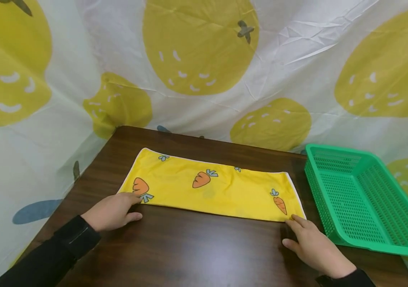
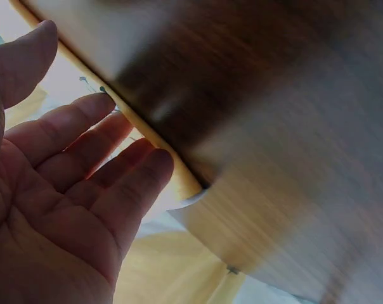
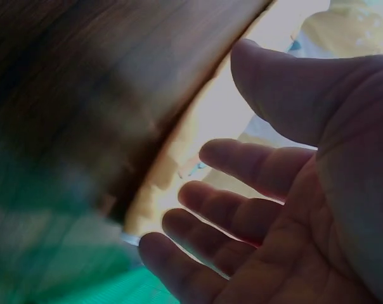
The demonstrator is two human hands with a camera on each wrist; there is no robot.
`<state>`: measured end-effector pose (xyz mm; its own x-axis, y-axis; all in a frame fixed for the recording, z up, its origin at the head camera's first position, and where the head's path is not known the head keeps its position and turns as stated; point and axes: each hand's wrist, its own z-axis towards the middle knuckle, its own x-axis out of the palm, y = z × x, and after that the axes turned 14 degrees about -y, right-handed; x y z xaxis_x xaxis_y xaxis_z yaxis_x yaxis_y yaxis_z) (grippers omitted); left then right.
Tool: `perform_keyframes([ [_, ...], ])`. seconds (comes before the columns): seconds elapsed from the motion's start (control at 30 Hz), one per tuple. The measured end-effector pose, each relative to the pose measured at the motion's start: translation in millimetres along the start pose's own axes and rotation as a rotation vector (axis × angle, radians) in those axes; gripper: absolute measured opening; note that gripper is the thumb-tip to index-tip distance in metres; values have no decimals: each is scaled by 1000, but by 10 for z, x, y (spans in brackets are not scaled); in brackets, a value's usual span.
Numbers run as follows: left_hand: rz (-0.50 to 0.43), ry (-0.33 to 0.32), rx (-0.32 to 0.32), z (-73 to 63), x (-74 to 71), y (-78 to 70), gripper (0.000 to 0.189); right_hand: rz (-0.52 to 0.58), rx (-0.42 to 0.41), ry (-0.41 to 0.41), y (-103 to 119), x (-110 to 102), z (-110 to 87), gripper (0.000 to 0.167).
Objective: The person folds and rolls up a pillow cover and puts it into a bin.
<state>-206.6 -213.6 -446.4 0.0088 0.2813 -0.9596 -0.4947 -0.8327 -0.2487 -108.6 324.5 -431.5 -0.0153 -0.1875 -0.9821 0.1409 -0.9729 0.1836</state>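
Observation:
A yellow cloth (image 1: 222, 195) with a carrot print and white edging lies as a long, flat folded strip across the brown table. At its near left corner my left hand (image 1: 112, 211) has its fingers over the cloth, thumb apart from them. My right hand (image 1: 313, 243) is at the near right corner, fingertips at the cloth's edge and thumb spread away. In the left wrist view the left fingers (image 2: 125, 196) are relaxed along the folded edge. The right wrist view has the right fingers (image 3: 236, 158) loosely extended beside the cloth (image 3: 185, 152).
A green plastic basket (image 1: 354, 199) with perforated walls stands on the right of the table (image 1: 189, 247), close beside the right hand. White fabric (image 1: 279, 71) printed with big yellow fruit hangs behind the table and along its left side.

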Motion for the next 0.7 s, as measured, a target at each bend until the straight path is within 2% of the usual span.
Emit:
perform_keyframes([
  [0.17, -1, -1, -15, 25, 2, 41, 48, 7, -27, -48, -86, 101, 113, 62],
  [0.27, 0, -6, -14, 55, 6, 91, 49, 6, -24, -25, -134, 134, 175, 62],
  [0.5, -38, -28, -26, 191, 41, 327, 52, 7, -10, -7, -113, 186, 254, 62],
  [0.7, -70, -23, -131, 418, 38, 609, 52, -3, 8, -13, 53, 225, 323, 60],
])
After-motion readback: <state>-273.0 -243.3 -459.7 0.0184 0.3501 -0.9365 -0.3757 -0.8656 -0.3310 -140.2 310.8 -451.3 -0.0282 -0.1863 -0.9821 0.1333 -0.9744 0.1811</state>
